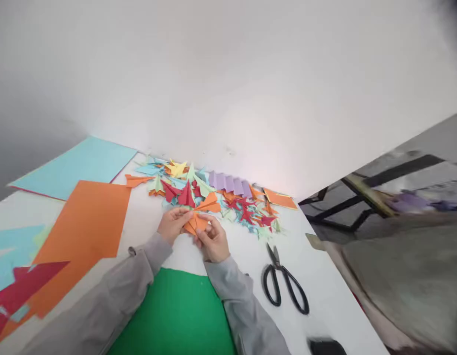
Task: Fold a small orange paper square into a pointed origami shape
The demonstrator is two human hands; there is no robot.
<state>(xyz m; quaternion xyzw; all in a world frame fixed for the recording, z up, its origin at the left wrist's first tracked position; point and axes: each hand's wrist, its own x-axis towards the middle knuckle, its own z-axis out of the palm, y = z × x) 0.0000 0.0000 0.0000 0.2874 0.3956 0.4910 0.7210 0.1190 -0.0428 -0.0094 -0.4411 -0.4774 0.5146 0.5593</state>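
A small folded orange paper (193, 224) is held between both hands above the white table (250, 251). My left hand (173, 223) pinches its left edge, and my right hand (214, 240) grips its right side with thumb and fingers. Just behind the hands lies an orange folded paper plane (209, 203). Beyond it spreads a pile of small folded papers in several colours, with red planes (186, 195), a yellow piece (176, 169) and red star-like pieces (247, 213). A pleated purple paper (230, 183) lies at the pile's back.
Black-handled scissors (282, 278) lie right of my right forearm, blades partly apart. Orange sheets (90, 217), a light blue stack (78, 165) and red scraps (28, 291) are at left. A green sheet (176, 315) lies under the forearms. A dark object (326, 346) sits at the front edge.
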